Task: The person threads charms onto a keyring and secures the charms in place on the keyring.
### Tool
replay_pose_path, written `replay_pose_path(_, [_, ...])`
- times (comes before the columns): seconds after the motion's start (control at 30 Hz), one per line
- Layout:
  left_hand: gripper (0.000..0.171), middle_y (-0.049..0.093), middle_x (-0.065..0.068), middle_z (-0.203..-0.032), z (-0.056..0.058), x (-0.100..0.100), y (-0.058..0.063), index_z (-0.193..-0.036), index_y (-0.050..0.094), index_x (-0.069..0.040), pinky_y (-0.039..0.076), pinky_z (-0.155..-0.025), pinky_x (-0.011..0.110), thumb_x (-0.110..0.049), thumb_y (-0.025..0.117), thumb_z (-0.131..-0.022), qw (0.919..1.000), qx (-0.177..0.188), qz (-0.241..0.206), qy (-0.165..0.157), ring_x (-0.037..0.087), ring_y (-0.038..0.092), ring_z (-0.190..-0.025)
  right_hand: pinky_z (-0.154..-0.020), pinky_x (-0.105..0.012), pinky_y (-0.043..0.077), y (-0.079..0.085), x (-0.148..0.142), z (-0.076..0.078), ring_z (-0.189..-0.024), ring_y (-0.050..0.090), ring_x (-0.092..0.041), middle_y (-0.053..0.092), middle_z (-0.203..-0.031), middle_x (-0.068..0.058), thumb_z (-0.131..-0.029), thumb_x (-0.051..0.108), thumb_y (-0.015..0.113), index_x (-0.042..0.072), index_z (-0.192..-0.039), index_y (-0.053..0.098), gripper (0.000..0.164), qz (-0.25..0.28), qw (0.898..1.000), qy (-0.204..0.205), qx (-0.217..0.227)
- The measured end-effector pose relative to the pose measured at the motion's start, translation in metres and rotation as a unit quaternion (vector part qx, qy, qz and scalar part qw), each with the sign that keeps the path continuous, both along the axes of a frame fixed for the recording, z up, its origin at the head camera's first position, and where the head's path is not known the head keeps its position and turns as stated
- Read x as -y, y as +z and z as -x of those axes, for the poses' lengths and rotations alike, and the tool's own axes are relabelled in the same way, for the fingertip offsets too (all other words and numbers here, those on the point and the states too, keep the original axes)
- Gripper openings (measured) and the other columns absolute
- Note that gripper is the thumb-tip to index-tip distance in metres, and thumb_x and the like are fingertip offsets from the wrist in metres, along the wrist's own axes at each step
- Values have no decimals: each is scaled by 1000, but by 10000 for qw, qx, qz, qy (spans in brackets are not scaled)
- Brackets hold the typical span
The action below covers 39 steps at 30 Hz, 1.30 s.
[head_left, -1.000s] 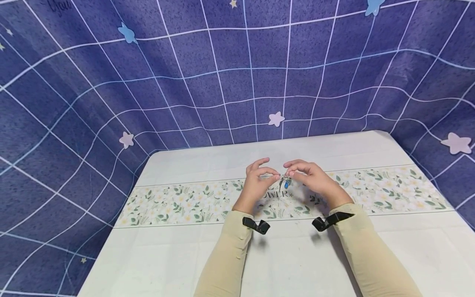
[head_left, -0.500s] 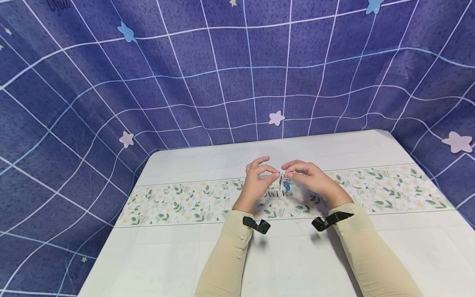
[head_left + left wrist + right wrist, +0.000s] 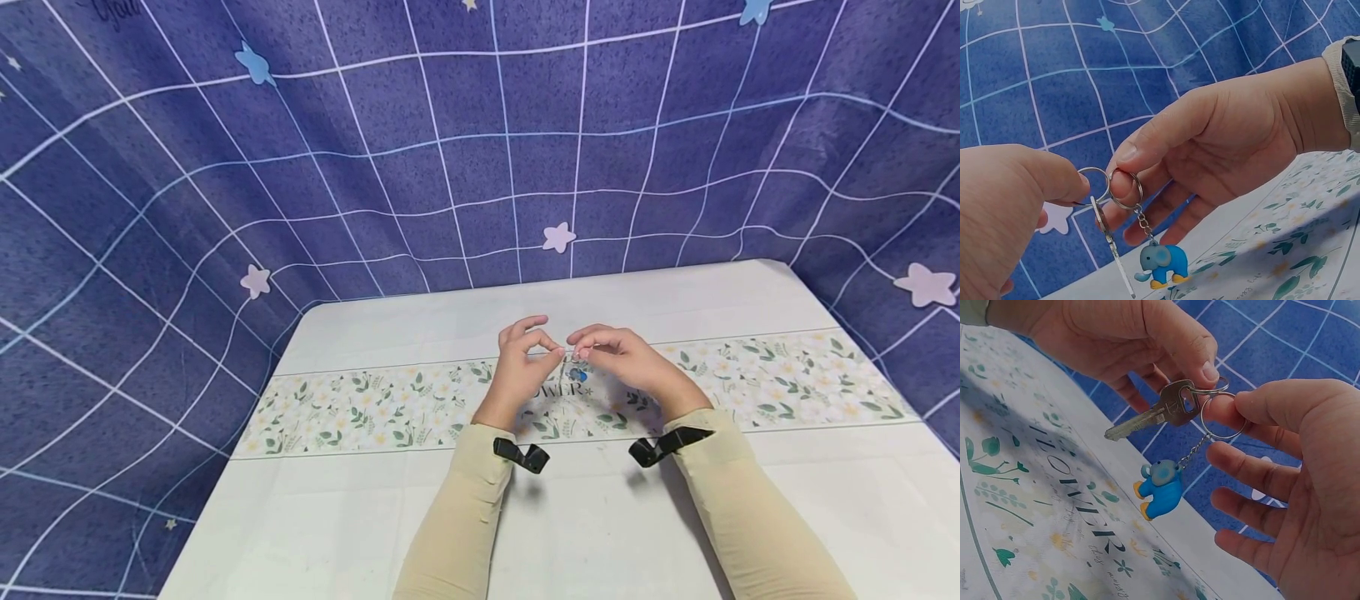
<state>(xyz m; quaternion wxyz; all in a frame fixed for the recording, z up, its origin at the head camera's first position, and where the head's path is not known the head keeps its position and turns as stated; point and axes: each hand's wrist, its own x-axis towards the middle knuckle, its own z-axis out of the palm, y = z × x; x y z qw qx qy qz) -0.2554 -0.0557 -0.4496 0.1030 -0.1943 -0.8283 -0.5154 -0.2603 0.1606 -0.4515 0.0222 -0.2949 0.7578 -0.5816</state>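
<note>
Above the table my left hand point(image 3: 521, 367) pinches a small metal ring point(image 3: 1109, 185) between thumb and forefinger, and a silver key point(image 3: 1175, 407) hangs from that ring. Facing it, my right hand point(image 3: 630, 360) pinches a second, larger split ring point(image 3: 1141, 189) with thumb and forefinger; its other fingers are spread and bent. A short chain point(image 3: 1142, 220) drops from this second ring to a blue elephant charm point(image 3: 1169, 259) with a grey head and yellow feet. In both wrist views the two rings meet or overlap between the fingertips.
A white tablecloth point(image 3: 352, 517) with a floral printed band point(image 3: 375, 412) covers the table below the hands. Behind and beside it hangs a dark blue curtain point(image 3: 420, 192) with a grid and stars. Each wrist wears a black strap mount point(image 3: 517, 454).
Both hands stay nearly in place, the left shifting very slightly right. The elephant charm and key have swung and turned a little beneath the fingers.
</note>
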Motion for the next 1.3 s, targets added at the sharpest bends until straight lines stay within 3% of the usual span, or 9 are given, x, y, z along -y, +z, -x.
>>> replay_pose_path(0.2, [12, 53, 4, -145, -1, 0, 1, -81, 67, -10, 35, -109, 56, -14, 73, -91, 9997, 225, -103, -21, 30, 26, -144, -94, -28, 49, 1, 1, 0, -120, 55, -29, 62, -128, -22, -99, 5, 61, -3, -98, 71, 13, -40, 9994, -192, 299])
replay_pose_path(0.47, [11, 53, 1, -145, -1, 0, 1, -82, 68, -11, 31, -111, 57, -14, 76, -89, 9987, 400, -275, -135, 27, 28, -143, -100, -48, 46, 2, 1, 0, -124, 54, -37, 62, -128, -22, -100, 9, 61, -4, -102, 72, 17, -121, 9975, -501, 491])
replay_pose_path(0.67, [12, 54, 1, -145, -1, -1, 2, -83, 69, -10, 28, -112, 57, -15, 78, -88, 9983, 477, -288, -152, 26, 28, -143, -105, -50, 40, 1, 3, 0, -125, 55, -35, 61, -131, -26, -99, 11, 60, -10, -106, 69, 24, 56, 9932, -691, 934])
replay_pose_path(0.8, [13, 55, 1, -144, -2, -1, 2, -82, 68, -10, 27, -112, 57, -16, 79, -88, 9979, 536, -347, -117, 26, 29, -143, -109, -53, 36, -1, 6, 1, -119, 58, -20, 64, -130, -21, -98, 12, 60, -8, -106, 70, 24, 578, 9816, -798, 1634])
replay_pose_path(0.9, [13, 55, 2, -144, -1, -1, 1, -83, 69, -10, 27, -113, 56, -16, 79, -88, 9974, 603, -393, -83, 25, 30, -143, -112, -56, 32, -3, 9, 3, -111, 60, -10, 71, -120, -7, -98, 11, 60, 2, -102, 73, 16, 1096, 9650, -781, 2250])
replay_pose_path(1.0, [12, 55, 2, -144, -1, -1, 1, -83, 69, -10, 26, -114, 55, -16, 79, -88, 9971, 638, -401, -65, 25, 31, -142, -113, -50, 34, -3, 10, 2, -105, 63, -8, 73, -108, 6, -98, 9, 61, 13, -98, 74, 14, 1537, 9480, -636, 2714])
replay_pose_path(1.17, [12, 56, 3, -143, 0, 0, 1, -85, 69, -8, 25, -114, 55, -15, 78, -88, 9967, 653, -478, -69, 27, 33, -141, -104, -36, 45, -4, 13, 1, -103, 66, -10, 74, -103, 7, -99, 5, 57, 16, -96, 74, 20, 1985, 9351, -336, 2917])
replay_pose_path(1.3, [12, 56, 1, -142, 0, 1, 2, -86, 70, -7, 27, -113, 54, -15, 78, -89, 9959, 719, -535, -80, 27, 34, -141, -101, -34, 46, -9, 15, 2, -102, 66, -9, 73, -104, 8, -99, 4, 58, 19, -93, 74, 23, 2036, 9357, -344, 2862])
